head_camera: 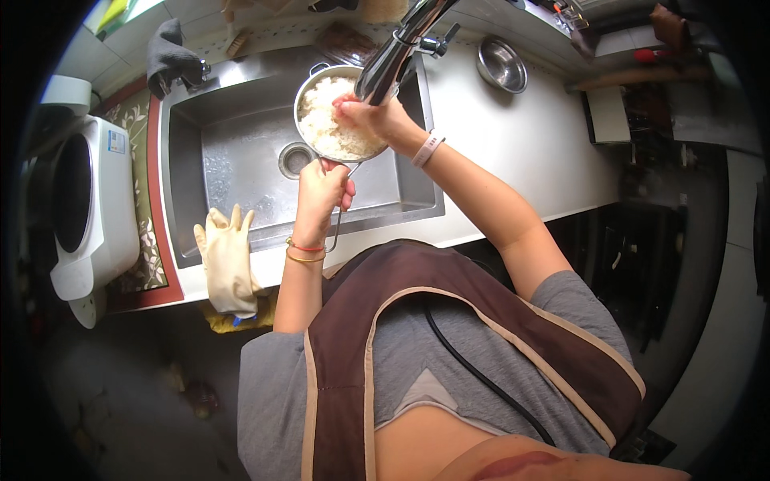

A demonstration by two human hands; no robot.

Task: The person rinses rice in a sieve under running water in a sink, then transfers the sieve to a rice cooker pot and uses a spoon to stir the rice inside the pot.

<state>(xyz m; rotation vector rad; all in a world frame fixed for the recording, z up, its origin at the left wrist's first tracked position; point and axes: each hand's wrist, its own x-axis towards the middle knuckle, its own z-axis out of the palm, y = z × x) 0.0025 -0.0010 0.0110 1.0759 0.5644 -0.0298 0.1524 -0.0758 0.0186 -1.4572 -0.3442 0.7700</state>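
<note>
My left hand point(328, 189) grips the wire handle of a round strainer point(299, 123), which is held over the right part of the steel sink point(240, 162). White cooked rice point(328, 114) fills the strainer. My right hand point(373, 117) reaches in from the right, its fingers touching the rice; some fingertips are hidden under the chrome faucet point(385, 66). Whether those fingers close on any rice I cannot tell. The sink drain point(296, 160) lies just left of the strainer. A pair of cream rubber gloves point(228, 258) hangs over the sink's front left edge.
On the counter point(493, 156) to the right stands a small steel bowl point(502, 65). A grey cloth point(168, 57) drapes at the back left corner of the sink. A white appliance point(108, 198) stands at the left. Behind the sink lies a brush point(236, 43).
</note>
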